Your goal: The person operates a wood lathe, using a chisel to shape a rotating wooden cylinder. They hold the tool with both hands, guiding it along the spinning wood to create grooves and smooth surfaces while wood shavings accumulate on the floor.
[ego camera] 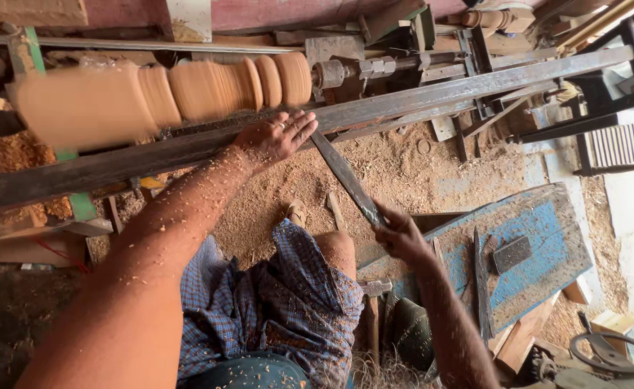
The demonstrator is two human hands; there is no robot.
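Note:
A turned wooden workpiece (187,90) with rounded beads spins, blurred, on a lathe along the top. My left hand (273,137) lies flat on the long metal tool rest bar (418,94), pressing the front of a long flat chisel (342,173) against it, just below the workpiece. My right hand (400,234) grips the chisel's rear end near my knee. Both forearms are speckled with wood chips. The chisel's tip is hidden under my left hand.
Sawdust (396,166) covers the floor beneath the lathe. A worn blue wooden bench (540,238) at the right holds another chisel (481,281) and a dark block (511,253). A hammer (374,288) lies beside my checked cloth. Metal frames stand at far right.

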